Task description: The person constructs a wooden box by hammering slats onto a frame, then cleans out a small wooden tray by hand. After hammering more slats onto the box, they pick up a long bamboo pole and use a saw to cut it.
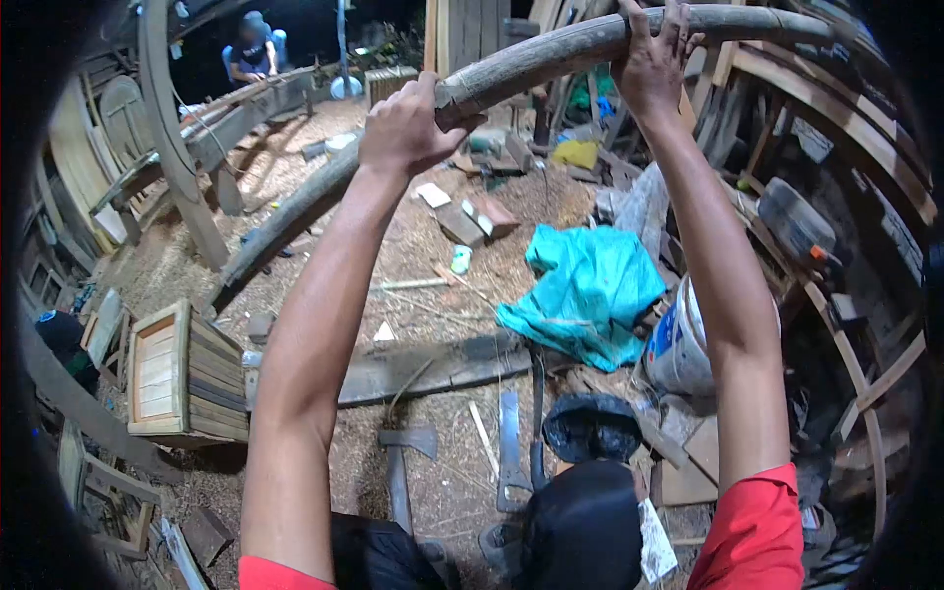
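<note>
A long, rough grey-brown wooden pole [541,61] is raised across the upper part of the view, looking bent through the wide lens. Its lower end slants down to the left, close to the shavings-covered ground. My left hand [405,128] is closed around the pole's middle, with the thumb on the near side. Farther along to the right, my right hand [657,61] has its fingers wrapped over the top of it. By my feet lie an axe [405,442] and a handsaw [509,447], both apart from my hands.
A thick beam [423,370] lies across the ground before me. At left stands a slatted wooden box [187,379]. A teal tarp [590,290] and a white bucket [678,344] are at right. Another person [254,51] crouches by a bench at the back left.
</note>
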